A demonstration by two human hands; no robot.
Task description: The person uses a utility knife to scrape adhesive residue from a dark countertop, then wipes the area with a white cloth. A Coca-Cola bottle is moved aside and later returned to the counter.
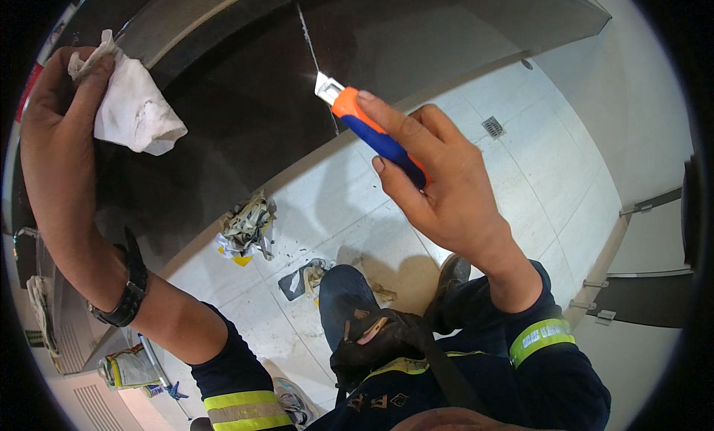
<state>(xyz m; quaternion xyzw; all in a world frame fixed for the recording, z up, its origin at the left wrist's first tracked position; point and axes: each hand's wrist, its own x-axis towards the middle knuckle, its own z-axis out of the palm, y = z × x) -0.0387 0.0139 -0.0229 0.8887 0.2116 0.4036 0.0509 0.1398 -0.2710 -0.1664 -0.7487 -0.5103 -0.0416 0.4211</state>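
In my right hand (pixel 439 163) is a utility knife (pixel 379 139) with an orange and blue handle, its fingers closed round the grip. The short blade points up and left, close to a pale seam (pixel 306 37) that runs across the dark panel (pixel 245 66); I cannot tell whether the tip touches it. My left hand (pixel 71 96), at the upper left, pinches a crumpled white cloth or paper wipe (pixel 137 107) with a dark smudge on it. A black watch strap circles the left wrist.
Crumpled wrappings (pixel 247 224) lie on the pale tiled floor (pixel 520 156) below the panel. Nearer my knee is a dark flat object (pixel 294 284) with scraps beside it. A floor drain (pixel 492 127) sits to the right. A bag (pixel 130 368) stands at the lower left.
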